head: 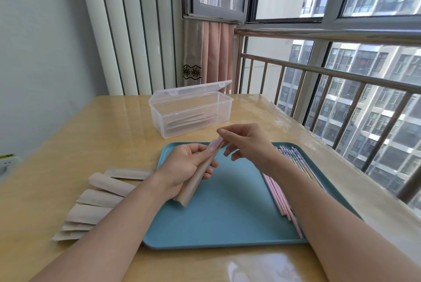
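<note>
Broadly, a glossy yellow wooden tabletop (102,122) is seen beside a railed window, and on it a flat teal plastic tray (227,213) with rounded corners is laid. Beyond the tray a clear, rigid plastic box (191,111) is stood with its hinged lid up; filled sleeves can be made out through its wall. To the left of the tray a fanned row of empty paper sleeves (91,211) is spread, matte and creased. Along the tray's right edge a bundle of smooth pale pink chopsticks (280,197) is laid, with patterned blue-and-white chopsticks (293,156) just beyond it.

Above the tray's far left part one brown paper sleeve (193,186) is gripped by the left hand (189,165), whose fingers are curled round its middle. Its long axis is run from near-left to far-right, with the mouth turned toward the right hand (248,142). Pink chopstick ends (217,142) are left protruding from that mouth and, as far as can be judged, are pinched between the right thumb and forefinger. The coming push is judged to run along this axis, down into the sleeve, the right hand being nearer the ends.
</note>
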{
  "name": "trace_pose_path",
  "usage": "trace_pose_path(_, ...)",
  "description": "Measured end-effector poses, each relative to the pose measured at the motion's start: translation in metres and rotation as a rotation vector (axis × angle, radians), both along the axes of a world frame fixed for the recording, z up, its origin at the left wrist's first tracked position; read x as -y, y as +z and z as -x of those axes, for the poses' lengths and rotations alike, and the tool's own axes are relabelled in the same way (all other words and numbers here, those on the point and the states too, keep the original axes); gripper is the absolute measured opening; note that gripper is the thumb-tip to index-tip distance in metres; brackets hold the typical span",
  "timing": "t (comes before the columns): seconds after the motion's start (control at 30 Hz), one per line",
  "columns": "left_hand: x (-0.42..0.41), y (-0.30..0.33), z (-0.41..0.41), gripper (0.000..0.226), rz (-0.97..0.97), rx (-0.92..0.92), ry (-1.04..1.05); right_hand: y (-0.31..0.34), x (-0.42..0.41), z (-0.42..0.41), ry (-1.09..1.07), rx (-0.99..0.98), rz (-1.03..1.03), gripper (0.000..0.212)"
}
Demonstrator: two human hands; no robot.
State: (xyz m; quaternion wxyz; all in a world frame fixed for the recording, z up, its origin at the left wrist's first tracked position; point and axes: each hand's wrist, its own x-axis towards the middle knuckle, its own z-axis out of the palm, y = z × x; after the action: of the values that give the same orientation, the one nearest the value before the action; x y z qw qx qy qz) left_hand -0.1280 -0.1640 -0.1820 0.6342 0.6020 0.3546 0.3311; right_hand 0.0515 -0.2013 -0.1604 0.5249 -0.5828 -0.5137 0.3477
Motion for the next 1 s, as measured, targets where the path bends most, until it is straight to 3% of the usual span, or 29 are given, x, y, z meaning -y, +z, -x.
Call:
trace_pose_path(0.13, -0.001, 0.006, 0.002, 0.034, 0.005, 0.007, -0.02, 0.001, -0.002, 0.001, -0.054, -0.155, -0.011, 0.011)
trace_pose_path(0.23, -0.021, 0.014, 0.012, 0.041, -0.053, 0.034, 0.267, 0.008, -0.005, -0.007, -0.214, -0.334, -0.05, 0.009)
trace_pose_path(0.37, -0.046, 0.016, 0.039, 0.034, -0.037, 0.189, 0.629, 0.03, -0.031, -0.02, -0.391, -0.522, -0.113, 0.008)
trace_pose_path(0.57, -0.047, 0.014, 0.045, 0.028, -0.074, 0.205, 0.654, 0.06, -0.104, -0.022, -0.428, -0.522, -0.048, 0.021)
trace_pose_path(0.73, -0.058, 0.017, 0.068, 0.026, -0.122, 0.074, 0.689, 0.045, -0.126, 0.009, -0.269, -0.187, 0.092, 0.053)
trace_pose_path(0.83, -0.071, 0.02, 0.097, 0.025, -0.194, -0.208, 0.596, 0.026, -0.104, 0.053, -0.215, 0.335, 0.017, 0.035)
trace_pose_path(0.9, -0.08, 0.019, 0.116, 0.026, -0.22, -0.36, 0.537, 0.018, -0.082, 0.088, 0.077, 0.652, 0.036, 0.023)
trace_pose_path(1.0, -0.09, 0.011, 0.136, 0.029, -0.203, -0.434, 0.535, 0.007, -0.067, 0.129, 0.4, 1.004, 0.116, 0.031)
